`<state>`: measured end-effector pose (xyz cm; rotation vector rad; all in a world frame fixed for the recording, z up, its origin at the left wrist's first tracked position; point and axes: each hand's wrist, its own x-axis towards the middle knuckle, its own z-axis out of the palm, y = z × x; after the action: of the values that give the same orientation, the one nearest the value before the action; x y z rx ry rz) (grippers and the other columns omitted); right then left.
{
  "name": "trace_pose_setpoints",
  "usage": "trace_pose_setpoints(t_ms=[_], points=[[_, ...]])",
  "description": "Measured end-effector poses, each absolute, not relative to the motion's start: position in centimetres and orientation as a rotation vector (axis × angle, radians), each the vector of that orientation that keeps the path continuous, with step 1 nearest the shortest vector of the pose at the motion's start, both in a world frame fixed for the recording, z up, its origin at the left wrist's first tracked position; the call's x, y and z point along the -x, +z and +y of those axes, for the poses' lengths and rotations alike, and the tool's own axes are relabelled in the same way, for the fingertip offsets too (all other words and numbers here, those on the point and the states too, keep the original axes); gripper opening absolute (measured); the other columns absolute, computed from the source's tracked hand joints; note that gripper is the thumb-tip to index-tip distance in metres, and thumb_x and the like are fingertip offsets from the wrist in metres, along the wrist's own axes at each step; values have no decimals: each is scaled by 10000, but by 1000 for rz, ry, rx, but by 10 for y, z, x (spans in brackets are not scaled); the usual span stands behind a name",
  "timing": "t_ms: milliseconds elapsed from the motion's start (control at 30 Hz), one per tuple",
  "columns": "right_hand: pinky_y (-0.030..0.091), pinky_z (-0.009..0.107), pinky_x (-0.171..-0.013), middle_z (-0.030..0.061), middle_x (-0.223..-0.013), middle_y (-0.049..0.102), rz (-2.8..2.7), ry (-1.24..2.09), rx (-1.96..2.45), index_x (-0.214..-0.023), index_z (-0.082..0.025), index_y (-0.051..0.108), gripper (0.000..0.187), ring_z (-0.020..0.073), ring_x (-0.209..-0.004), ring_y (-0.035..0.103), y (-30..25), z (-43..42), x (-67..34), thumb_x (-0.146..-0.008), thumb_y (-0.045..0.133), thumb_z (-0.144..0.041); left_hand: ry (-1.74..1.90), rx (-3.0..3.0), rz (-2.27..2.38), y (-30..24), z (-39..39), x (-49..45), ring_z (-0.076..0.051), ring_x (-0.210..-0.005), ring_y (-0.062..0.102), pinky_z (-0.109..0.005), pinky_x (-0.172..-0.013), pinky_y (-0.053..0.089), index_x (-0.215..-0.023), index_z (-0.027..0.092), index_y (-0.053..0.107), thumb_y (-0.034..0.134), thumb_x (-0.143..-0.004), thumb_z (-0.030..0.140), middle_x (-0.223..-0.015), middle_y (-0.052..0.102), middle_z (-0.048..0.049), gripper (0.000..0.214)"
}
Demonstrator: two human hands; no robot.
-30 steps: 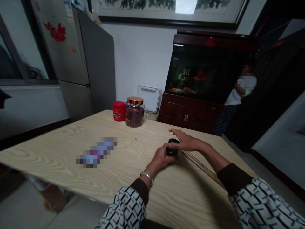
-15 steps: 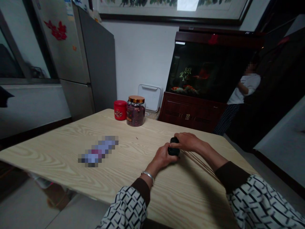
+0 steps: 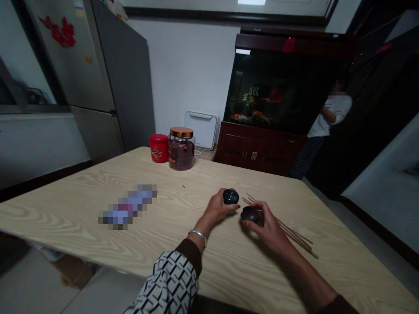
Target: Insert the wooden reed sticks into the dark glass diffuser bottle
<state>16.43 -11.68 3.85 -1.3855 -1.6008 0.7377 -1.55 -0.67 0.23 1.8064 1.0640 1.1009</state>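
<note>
Arms reach forward over the pale table, one from each side. The left hand has a silver band behind it on the wrist. Its thumb is on the near side of a small dark pot, and it grips the pot from the left. The right hand comes up from the bottom right corner. Its thumb and fingers pinch a dark brown round piece, which sits just beside the pot, near and a bit to the right. Thin sticks lie on the table, partly under the right hand.

Half a second ago, both hands were close together around the dark things. Now there is a small gap between them. The right arm has dropped lower, so only its brown cuff shows. More of the sticks can be seen, and the red tin still stands beside the glass jar
</note>
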Motion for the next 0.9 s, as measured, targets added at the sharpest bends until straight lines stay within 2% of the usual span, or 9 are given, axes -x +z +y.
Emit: trace_pose_setpoints(t_ms=[100,267,400,567,700,900], points=[[466,379,-864,56,-1094,608,-1693,534,1512,-1145,-251,439,431,239,-988,595,14,-130,-160,-791,651,-376,1131,-1794,1060,3,-6,15,-237,-902,631,-330,-803,472,-1141,177,572,837,-604,461,-983,683,-81,663],[441,381,-943,78,-1182,583,-1750,386,1598,-1162,-252,472,432,255,-1103,562,10,-130,-183,-810,647,-430,1108,-1785,1039,5,-8,14,-227,-871,626,-325,-772,473,-1120,180,559,830,-611,485,-965,675,-70,652],[462,366,-832,107,-1083,606,-1720,153,1838,-1014,-217,589,251,249,-970,606,17,-115,-229,-903,485,-417,1117,-1779,1039,5,-8,13,-219,-856,623,-317,-762,475,-1115,174,564,833,-608,484,-947,670,-68,653],[416,362,-778,120,-994,649,-1870,-134,2209,-934,-214,681,260,265,-950,611,22,-106,-260,-901,442,-309,1097,-1803,1057,3,-7,13,-213,-857,625,-306,-762,475,-1130,173,561,820,-623,512,-955,676,-67,663],[383,313,-700,81,-965,668,-1847,-143,2280,-911,-230,666,227,228,-907,616,23,-105,-256,-892,447,-290,1104,-1809,1068,2,-6,13,-212,-861,631,-312,-780,484,-1147,178,561,819,-628,509,-952,679,-61,667],[322,273,-581,25,-864,687,-1701,51,2331,-831,-239,620,134,181,-756,597,23,-101,-260,-844,504,-305,1116,-1795,1064,3,-8,13,-217,-871,639,-323,-785,499,-1146,175,568,827,-633,469,-957,682,-64,646]])
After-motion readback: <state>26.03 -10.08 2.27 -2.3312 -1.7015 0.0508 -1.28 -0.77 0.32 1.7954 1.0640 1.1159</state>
